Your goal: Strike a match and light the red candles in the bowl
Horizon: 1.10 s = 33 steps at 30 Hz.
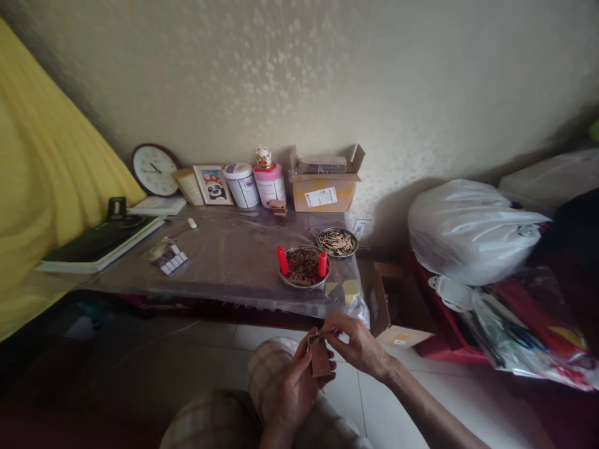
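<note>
Pale plaid trousers (266,368) over bent knees come nearest in the head view, with both bare hands just above them. The left hand (299,383) holds a small brown rectangular cardboard box (321,362), thumb on one side and fingers curled round the other. The right hand (353,345) is at the box's far end, thumb and fingertips drawn close together there (whether they pinch anything is too small to tell).

That end is what the move turns on: the box's long axis runs away from the body, slightly tilted, its dark end facing the table, and the right fingertips sit right at it, nearer than the left ones, which wrap the sides lower down.

Beyond the hands, the near edge of the brown plastic-covered table (229,255) stands between them and two round metal dishes. The nearer dish (305,286) carries dark bits and two upright red objects (322,264); the farther dish (337,255), behind it and to the right, is filled with thin pale sticks (336,242). Flat yellowish pieces (350,290) lie near the table's corner, and an open brown cardboard carton (407,335) stands on the floor to the right.
</note>
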Each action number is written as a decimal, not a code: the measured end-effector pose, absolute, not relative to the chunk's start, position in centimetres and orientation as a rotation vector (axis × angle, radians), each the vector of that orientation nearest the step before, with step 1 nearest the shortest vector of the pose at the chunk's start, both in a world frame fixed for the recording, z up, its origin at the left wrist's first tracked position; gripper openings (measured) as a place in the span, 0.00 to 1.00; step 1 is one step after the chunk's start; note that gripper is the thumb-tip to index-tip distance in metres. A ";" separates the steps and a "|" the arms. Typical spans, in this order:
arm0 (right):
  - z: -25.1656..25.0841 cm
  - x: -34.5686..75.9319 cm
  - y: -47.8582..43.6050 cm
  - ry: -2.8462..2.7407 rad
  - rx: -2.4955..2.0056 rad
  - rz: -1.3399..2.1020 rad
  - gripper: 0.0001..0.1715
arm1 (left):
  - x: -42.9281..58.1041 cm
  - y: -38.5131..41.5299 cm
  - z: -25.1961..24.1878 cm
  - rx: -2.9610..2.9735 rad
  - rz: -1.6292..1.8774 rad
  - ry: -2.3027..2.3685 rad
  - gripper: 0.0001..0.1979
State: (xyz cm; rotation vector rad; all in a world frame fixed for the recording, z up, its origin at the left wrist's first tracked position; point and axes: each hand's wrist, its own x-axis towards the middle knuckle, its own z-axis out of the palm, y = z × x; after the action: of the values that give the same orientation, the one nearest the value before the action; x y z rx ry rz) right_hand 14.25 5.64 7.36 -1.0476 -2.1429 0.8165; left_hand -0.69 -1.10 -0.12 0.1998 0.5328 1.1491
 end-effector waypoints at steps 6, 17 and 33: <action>6.9 14.2 5.5 -2.129 -1.038 0.851 0.09 | -0.7 -1.3 0.2 0.195 1.153 0.535 0.28; 7.0 14.1 5.5 -1.946 -1.048 0.937 0.12 | -0.7 -1.3 0.4 0.216 1.165 0.516 0.24; 3.2 15.1 0.7 -2.054 -0.964 0.913 0.37 | -0.7 -1.4 0.5 0.107 1.213 0.406 0.16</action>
State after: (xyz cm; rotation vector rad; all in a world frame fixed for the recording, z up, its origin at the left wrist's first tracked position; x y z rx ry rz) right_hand 15.12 0.72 3.25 -0.9644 -2.0541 0.9133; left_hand -0.67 -1.36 0.51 0.1072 0.4057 1.2126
